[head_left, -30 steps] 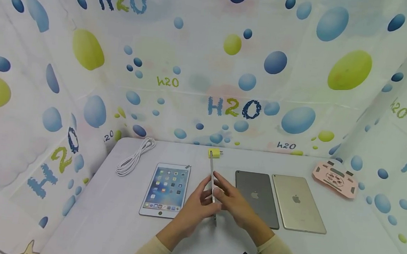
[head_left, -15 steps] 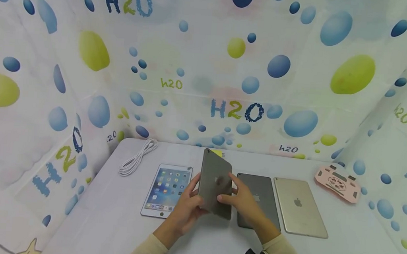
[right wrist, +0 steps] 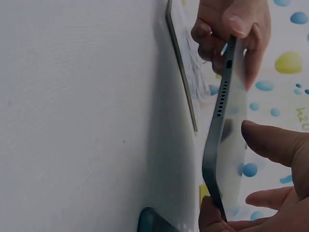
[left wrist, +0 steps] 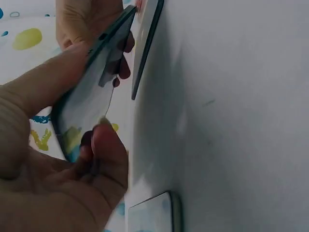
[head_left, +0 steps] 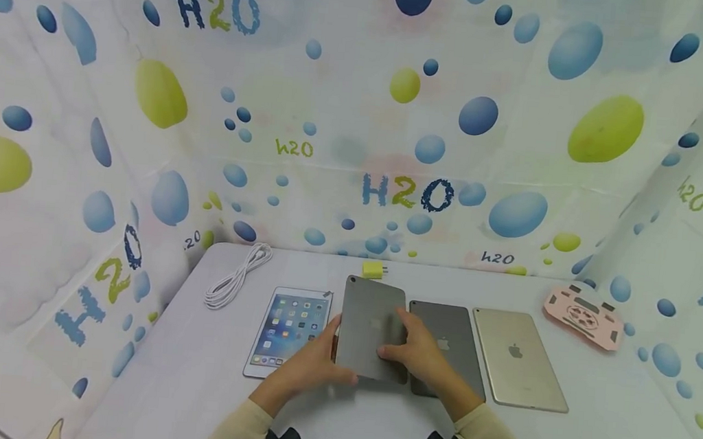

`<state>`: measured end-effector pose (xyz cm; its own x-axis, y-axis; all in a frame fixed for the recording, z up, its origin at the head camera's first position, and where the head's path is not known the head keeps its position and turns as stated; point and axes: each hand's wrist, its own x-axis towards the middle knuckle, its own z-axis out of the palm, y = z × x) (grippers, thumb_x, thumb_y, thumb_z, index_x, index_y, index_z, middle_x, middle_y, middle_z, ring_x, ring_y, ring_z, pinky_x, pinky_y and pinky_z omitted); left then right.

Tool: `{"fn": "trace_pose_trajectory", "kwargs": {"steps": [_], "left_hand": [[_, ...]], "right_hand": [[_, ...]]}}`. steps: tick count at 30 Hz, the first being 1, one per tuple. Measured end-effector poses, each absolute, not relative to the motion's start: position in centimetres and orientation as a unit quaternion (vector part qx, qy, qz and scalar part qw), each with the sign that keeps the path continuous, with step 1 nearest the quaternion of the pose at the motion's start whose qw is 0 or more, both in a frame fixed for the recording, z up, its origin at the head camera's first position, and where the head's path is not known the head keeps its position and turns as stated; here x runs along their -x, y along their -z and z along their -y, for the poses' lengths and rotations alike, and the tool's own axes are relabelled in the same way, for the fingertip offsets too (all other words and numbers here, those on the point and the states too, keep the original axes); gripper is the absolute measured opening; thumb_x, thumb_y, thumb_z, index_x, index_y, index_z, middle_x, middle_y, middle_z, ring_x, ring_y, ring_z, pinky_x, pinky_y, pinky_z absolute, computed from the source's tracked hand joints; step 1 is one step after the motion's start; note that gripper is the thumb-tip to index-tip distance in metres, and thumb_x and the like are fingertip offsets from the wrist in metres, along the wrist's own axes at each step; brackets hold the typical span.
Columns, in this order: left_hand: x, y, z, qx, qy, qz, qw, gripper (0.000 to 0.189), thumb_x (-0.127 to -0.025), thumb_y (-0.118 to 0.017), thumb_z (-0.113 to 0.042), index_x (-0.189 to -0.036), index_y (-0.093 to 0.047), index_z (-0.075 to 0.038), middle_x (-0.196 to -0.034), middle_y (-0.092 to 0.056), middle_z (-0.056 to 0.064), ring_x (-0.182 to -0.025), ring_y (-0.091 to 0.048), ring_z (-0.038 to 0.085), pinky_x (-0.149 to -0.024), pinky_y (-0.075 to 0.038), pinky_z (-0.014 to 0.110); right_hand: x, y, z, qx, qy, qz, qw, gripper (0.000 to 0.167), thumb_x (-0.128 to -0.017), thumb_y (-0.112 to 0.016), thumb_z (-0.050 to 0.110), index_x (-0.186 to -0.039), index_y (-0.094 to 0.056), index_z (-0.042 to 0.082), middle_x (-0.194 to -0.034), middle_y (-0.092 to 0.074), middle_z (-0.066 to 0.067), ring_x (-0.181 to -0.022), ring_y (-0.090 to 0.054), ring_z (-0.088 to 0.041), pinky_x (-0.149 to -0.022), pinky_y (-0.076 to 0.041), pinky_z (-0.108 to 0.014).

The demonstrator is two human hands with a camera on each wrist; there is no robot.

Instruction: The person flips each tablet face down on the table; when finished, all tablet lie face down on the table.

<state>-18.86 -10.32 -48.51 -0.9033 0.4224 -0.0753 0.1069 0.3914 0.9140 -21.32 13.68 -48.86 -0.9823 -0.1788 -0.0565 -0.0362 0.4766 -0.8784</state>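
Note:
A grey tablet [head_left: 368, 317] is held just above the white table, its back with a faint logo turned up towards the head camera. My left hand [head_left: 305, 367] grips its left edge, with the thumb along the lower edge and curled fingers under the screen side in the left wrist view. From the right side, my right hand [head_left: 422, 349] pinches it, the thumb on the back. Beside it lie a white tablet [head_left: 290, 328] with a lit screen, a dark grey tablet [head_left: 451, 331] face down, partly covered by my right hand, and a gold tablet [head_left: 520, 360] face down.
Behind the held tablet sits a yellow plug adapter [head_left: 372, 270]. A coiled white cable [head_left: 238, 276] lies at the back left. At the right edge of the table is a pink object with grey pads and a round centre [head_left: 582, 317]. Patterned curtains surround the table.
The held tablet has turned from edge-on to back side up and come lower. My left hand has shifted a little left along its edge, and the yellow adapter shows fully again.

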Motion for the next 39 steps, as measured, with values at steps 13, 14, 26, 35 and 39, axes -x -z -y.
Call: {"fn": "trace_pose_trajectory", "kwargs": {"steps": [13,14,26,35,39], "left_hand": [[19.3,49.6,9.9,-0.130,-0.394,-0.902,0.120,0.113,-0.061,-0.097,-0.021,-0.152,-0.036,0.004,-0.125,-0.067,0.024,-0.114,-0.064,0.040,-0.100,-0.048,0.060],[19.3,49.6,9.8,-0.126,-0.387,-0.906,0.119,0.107,-0.061,-0.097,-0.022,-0.148,-0.041,0.005,-0.124,-0.068,0.023,-0.113,-0.064,0.040,-0.099,-0.048,0.060],[19.5,49.6,9.3,-0.103,-0.367,-0.916,0.123,0.071,-0.063,-0.097,-0.022,-0.119,-0.063,0.005,-0.107,-0.069,0.015,-0.096,-0.064,0.028,-0.091,-0.054,0.052],[19.3,49.8,8.9,-0.116,-0.333,-0.930,0.107,0.059,-0.069,-0.093,-0.022,-0.113,-0.066,0.005,-0.097,-0.069,0.015,-0.088,-0.066,0.027,-0.082,-0.057,0.049],[19.1,50.0,8.8,-0.107,-0.322,-0.935,0.104,0.058,-0.071,-0.092,-0.023,-0.112,-0.065,0.005,-0.097,-0.068,0.015,-0.087,-0.065,0.027,-0.082,-0.057,0.049]], "right_hand": [[22.2,49.7,-13.6,0.027,0.542,-0.835,0.092,0.085,-0.090,-0.076,0.019,-0.159,-0.029,0.001,-0.162,-0.031,-0.027,-0.144,-0.035,-0.050,-0.112,-0.036,-0.063],[22.3,49.7,-13.7,0.027,0.543,-0.834,0.093,0.085,-0.091,-0.075,0.019,-0.159,-0.028,0.001,-0.162,-0.030,-0.027,-0.145,-0.034,-0.050,-0.113,-0.035,-0.063],[22.7,48.8,-14.2,0.006,0.555,-0.825,0.108,0.086,-0.095,-0.070,0.022,-0.161,-0.019,0.000,-0.149,-0.043,-0.036,-0.129,-0.055,-0.047,-0.099,-0.050,-0.060],[22.2,48.3,-14.3,0.022,0.543,-0.832,0.107,0.081,-0.098,-0.067,0.024,-0.160,-0.021,-0.001,-0.146,-0.045,-0.038,-0.119,-0.060,-0.046,-0.099,-0.050,-0.062],[21.6,48.2,-14.2,0.028,0.554,-0.824,0.113,0.081,-0.099,-0.065,0.025,-0.160,-0.020,-0.003,-0.151,-0.037,-0.040,-0.136,-0.045,-0.055,-0.103,-0.045,-0.065]]}}
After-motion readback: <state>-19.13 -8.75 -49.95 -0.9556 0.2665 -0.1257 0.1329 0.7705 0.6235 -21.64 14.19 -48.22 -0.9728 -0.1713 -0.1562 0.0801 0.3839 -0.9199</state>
